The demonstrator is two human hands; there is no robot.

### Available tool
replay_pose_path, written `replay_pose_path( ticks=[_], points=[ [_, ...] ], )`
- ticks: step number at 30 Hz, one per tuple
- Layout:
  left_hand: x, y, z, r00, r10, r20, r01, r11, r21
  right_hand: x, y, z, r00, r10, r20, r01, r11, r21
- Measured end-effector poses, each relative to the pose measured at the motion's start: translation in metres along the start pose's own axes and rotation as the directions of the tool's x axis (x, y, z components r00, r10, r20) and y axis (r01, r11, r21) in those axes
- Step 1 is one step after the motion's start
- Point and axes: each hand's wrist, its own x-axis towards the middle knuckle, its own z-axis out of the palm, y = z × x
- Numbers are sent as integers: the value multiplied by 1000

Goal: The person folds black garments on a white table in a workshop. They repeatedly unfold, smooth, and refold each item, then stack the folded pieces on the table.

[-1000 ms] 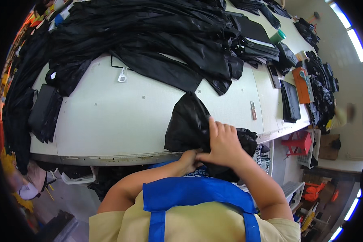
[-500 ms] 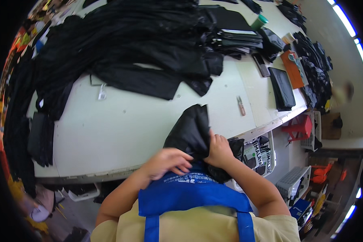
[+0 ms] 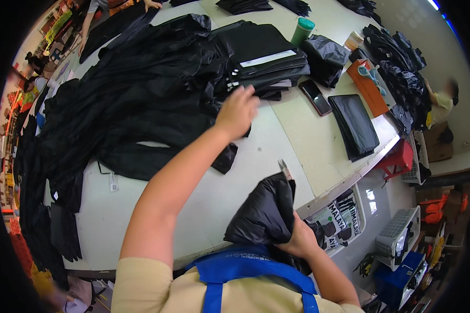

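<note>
My left hand [image 3: 238, 112] is stretched far over the table, slightly blurred, with its fingers extended and nothing in them. Its fingertips are by the near edge of a stack of folded black garments [image 3: 269, 44]; whether they touch cannot be told. My right hand [image 3: 300, 237] is closed on the side of a bunched piece of shiny black fabric [image 3: 261, 211], held at the table's front edge against my blue apron [image 3: 256, 271]. Part of the fabric hangs down below that hand. Small thread snips [image 3: 285, 169] lie partly hidden behind the fabric.
A heap of black garments [image 3: 135, 109] covers the left of the white table [image 3: 193, 208]. At the right are a phone [image 3: 314, 97], a folded black garment [image 3: 354, 127], an orange box [image 3: 368, 88] and a green-lidded cup [image 3: 302, 31]. Other people stand at the far left and far right.
My left hand has left the fabric and reached forward to the stack. The right hand still holds the fabric, now covering part of the snips. The view has shifted.
</note>
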Motion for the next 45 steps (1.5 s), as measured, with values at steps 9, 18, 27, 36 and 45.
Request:
replay_pose_path(
  ticks=[9,18,27,36,45],
  points=[
    [116,-94,29,914,-401,-66,404,879,253,-1,47,-8,985,126,-115,-104,977,185],
    [-65,25,-112,937,326,-127,-324,945,40,14,51,-55,846,228,-481,-6,908,420],
    [-399,114,-104,902,-342,264,326,940,104,25,-52,-56,894,45,-446,14,992,128],
    [-380,116,-87,869,-494,27,473,847,242,63,-102,65,982,-152,112,175,955,-241],
    [-380,81,-95,777,-603,181,599,796,84,53,-89,62,757,-539,369,653,636,-411]
  ],
)
